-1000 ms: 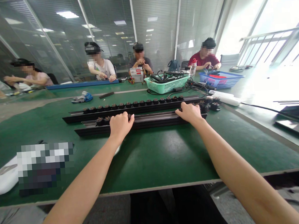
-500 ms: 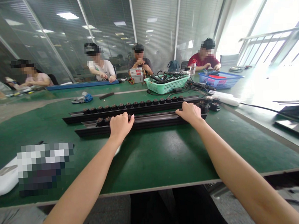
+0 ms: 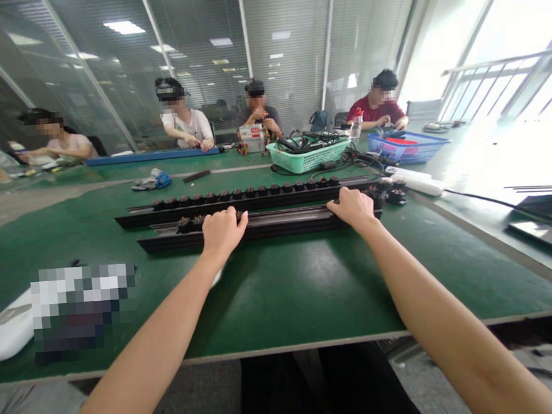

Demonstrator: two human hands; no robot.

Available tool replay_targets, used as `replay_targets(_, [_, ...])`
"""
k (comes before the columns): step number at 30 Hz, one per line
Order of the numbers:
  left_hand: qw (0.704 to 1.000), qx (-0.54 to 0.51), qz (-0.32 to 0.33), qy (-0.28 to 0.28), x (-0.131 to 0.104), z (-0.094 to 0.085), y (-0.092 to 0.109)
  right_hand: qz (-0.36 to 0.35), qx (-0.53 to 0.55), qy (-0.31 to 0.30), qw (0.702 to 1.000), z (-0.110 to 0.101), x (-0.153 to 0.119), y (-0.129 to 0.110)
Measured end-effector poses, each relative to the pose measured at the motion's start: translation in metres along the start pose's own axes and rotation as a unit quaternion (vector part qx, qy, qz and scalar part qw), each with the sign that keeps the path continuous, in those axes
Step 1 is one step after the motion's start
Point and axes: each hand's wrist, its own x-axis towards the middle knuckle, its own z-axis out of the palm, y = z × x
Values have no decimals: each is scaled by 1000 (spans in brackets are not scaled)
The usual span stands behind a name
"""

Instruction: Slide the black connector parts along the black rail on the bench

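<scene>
A long black rail (image 3: 284, 229) with a grey inner channel lies crosswise on the green table. My left hand (image 3: 222, 233) is closed over it left of the middle, thumb pointing right, beside a few round black pieces (image 3: 184, 225) seated in the channel. Near the right end, my right hand (image 3: 353, 208) is closed on the same rail. Its fingertips, and those of the left, are hidden behind the rail, so small parts under them cannot be made out. Just beyond, a second black rail (image 3: 135, 221) carries a row of several similar round pieces (image 3: 249, 193).
Loose black pieces (image 3: 395, 193) and a white power strip (image 3: 420, 183) lie right. Farther back are a green basket (image 3: 307, 160) of cables, a blue basket (image 3: 409, 154), and blue-grey gloves (image 3: 152, 180). Several people sit across the table. A white object (image 3: 6, 336) lies front left.
My right hand has shifted very slightly to the right along the near rail. My left hand and both rails look the same.
</scene>
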Motion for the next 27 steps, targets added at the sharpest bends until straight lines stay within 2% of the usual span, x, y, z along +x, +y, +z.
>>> replay_targets(27, [1000, 3, -5, -4, 0, 0, 0, 29, 11, 18, 999, 3, 3, 1])
